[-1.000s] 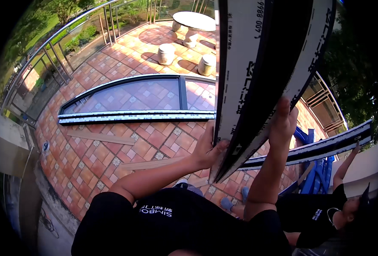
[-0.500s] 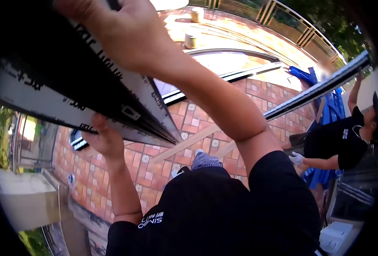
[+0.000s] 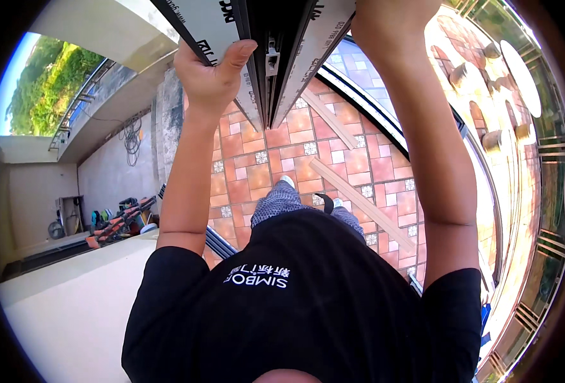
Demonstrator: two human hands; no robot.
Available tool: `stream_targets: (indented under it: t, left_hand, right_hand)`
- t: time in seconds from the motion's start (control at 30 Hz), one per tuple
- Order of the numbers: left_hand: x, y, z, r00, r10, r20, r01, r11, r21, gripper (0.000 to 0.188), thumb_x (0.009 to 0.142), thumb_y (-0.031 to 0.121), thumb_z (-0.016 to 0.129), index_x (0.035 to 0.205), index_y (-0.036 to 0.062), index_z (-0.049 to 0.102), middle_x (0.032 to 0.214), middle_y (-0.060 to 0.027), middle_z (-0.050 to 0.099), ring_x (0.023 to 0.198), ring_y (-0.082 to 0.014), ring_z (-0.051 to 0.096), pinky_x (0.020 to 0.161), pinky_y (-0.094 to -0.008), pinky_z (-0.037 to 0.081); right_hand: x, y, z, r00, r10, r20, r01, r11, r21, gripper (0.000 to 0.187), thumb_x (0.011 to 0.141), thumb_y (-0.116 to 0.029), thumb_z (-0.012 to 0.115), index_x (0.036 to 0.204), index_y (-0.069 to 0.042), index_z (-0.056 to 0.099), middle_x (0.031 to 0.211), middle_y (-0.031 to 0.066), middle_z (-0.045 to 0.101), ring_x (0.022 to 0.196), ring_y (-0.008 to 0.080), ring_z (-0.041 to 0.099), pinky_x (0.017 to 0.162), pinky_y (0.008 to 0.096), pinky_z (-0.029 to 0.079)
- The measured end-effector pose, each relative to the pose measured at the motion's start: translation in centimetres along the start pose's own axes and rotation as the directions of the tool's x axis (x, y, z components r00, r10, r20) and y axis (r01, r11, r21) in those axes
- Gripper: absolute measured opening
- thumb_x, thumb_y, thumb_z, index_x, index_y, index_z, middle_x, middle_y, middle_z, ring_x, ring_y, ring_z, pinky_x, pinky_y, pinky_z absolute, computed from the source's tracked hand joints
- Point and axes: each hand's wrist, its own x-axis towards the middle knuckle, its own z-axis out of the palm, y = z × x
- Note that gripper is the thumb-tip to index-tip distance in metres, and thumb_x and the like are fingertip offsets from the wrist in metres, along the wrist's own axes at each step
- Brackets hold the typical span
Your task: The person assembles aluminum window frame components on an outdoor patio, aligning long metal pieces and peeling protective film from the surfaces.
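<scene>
A long dark door or window frame profile (image 3: pixel 249 29), faced with printed white protective film, stands steeply in front of me and narrows down toward the tiled floor. A small metal fitting (image 3: pixel 272 57) sits in its black channel. My left hand (image 3: pixel 212 76) is closed round the left edge, its thumb pressed across the filmed face. High on the other side, my right hand (image 3: pixel 394 29) grips the right edge; its fingers are partly hidden and cut off by the picture's upper rim.
Two pale wooden strips (image 3: pixel 362 204) lie on the tiles by my feet. A black-edged glazed frame (image 3: pixel 365 80) lies to the right, with round stools (image 3: pixel 466 76) and a railing (image 3: pixel 547 246) beyond. Tools (image 3: pixel 123 220) and coiled cable (image 3: pixel 131 137) are at left.
My body and view have turned; the profile has swung from slanting at the left to nearly straight ahead. Both hands stay on it. The co-worker at right has left the view.
</scene>
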Motion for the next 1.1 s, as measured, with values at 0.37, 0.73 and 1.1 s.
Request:
stream_targets:
  t: [0.37, 0.73, 1.1]
  left_hand:
    - [-2.4, -9.8, -23.8, 0.931, 0.076, -0.357, 0.052, 0.940, 0.337, 0.053, 0.085, 0.041, 0.090, 0.102, -0.0012, 0.063, 0.088, -0.0007, 0.067, 0.073, -0.0097, 0.060, 0.064, -0.0243, 0.049]
    - [-2.3, -19.4, -38.6, 0.863, 0.051, -0.503, 0.288, 0.768, 0.572, 0.054, 0.089, 0.048, 0.084, 0.098, -0.0022, 0.067, 0.083, -0.0005, 0.069, 0.074, -0.0096, 0.061, 0.067, -0.0269, 0.051]
    - [-5.3, -26.0, -45.3, 0.781, 0.006, -0.624, 0.530, 0.521, 0.669, 0.068, 0.088, 0.064, 0.077, 0.106, -0.0014, 0.069, 0.091, -0.0107, 0.076, 0.084, -0.0218, 0.075, 0.076, -0.0372, 0.058]
  right_hand:
    - [-3.1, 22.5, 18.6, 0.868, 0.269, 0.418, -0.406, 0.869, 0.283, 0.040, 0.098, -0.040, 0.078, 0.095, 0.000, 0.074, 0.081, -0.0021, 0.069, 0.075, 0.0044, 0.059, 0.064, 0.0225, 0.046]
    - [-6.6, 41.0, 31.5, 0.740, 0.462, 0.489, -0.600, 0.782, 0.170, 0.059, 0.090, -0.057, 0.079, 0.086, 0.001, 0.070, 0.074, 0.0030, 0.069, 0.069, 0.0107, 0.062, 0.062, 0.0293, 0.050]
    - [-10.7, 54.2, 36.8, 0.470, 0.449, 0.760, -0.809, 0.564, 0.168, 0.046, 0.096, -0.039, 0.078, 0.115, 0.002, 0.067, 0.098, 0.0048, 0.074, 0.091, 0.0102, 0.064, 0.082, 0.0304, 0.054]
